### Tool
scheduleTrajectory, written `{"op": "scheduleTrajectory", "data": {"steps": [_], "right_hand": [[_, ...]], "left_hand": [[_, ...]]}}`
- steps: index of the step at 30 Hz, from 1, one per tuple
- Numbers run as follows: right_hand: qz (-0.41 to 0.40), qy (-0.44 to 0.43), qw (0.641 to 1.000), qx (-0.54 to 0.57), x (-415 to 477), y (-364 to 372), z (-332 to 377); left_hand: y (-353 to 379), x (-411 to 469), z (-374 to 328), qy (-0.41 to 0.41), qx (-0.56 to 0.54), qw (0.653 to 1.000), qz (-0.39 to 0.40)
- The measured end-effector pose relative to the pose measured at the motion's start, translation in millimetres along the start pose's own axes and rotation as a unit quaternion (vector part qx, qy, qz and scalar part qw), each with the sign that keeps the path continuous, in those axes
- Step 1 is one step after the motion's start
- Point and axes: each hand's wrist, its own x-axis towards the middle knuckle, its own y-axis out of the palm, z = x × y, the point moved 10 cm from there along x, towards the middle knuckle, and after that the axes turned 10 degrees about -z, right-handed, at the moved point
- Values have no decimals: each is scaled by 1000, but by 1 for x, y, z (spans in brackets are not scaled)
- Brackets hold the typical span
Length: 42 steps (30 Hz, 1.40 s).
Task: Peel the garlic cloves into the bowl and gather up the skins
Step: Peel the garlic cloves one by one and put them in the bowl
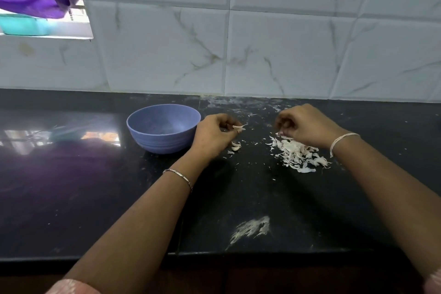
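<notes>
left hand (214, 133) sits just right of the blue bowl (163, 129); its grip is closed in a pinch on a garlic clove (239, 128), thumb and fingertips round it, with a wisp of skin sticking out to the right; we see the clove held above the counter (95, 198), between the two hands; a second clove (235, 146) lies on the counter just below the left hand, a few flakes beside it; right hand (307, 124) is well apart from the bowl, knuckles up, fingers curled down onto the far edge of the skins pile (298, 155); we can't tell whether that grip has a skin or only touches the heap; bowl is upright, contents we can't make out; thin bracelet (179, 175) on left wrist, pale thread band (341, 141) on right; whitish smear (250, 229) near the counter's front edge
</notes>
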Motion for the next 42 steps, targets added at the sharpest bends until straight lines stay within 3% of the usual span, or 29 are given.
{"op": "scheduleTrajectory", "data": {"steps": [5, 8, 16, 22, 25, 32, 40, 42], "right_hand": [[-4, 20, 1000, -11, 10, -1, 7], [-14, 7, 994, -110, 10, -2, 13], [152, 35, 978, -141, -6, 24, -5], [27, 8, 987, -156, 2, -1, 4], [5, -6, 981, -195, 2, -10, 11], [105, 2, 987, -124, 0, 6, 6], [-66, 23, 997, 38, 6, -11, 24], [-70, 30, 989, 130, 6, -1, 31]], "left_hand": [[5, 0, 6, -24, -7, 1000, 16], [5, -1, 8, -33, -13, 999, 21], [4, -1, 7, -32, -26, 999, 12], [2, -3, 8, -39, -47, 998, 8], [3, -2, 8, -45, -58, 997, 4], [2, -4, 3, -35, -57, 998, 5], [5, -6, 4, -69, -122, 990, 20], [7, -8, 4, -80, -140, 987, 26]]}}
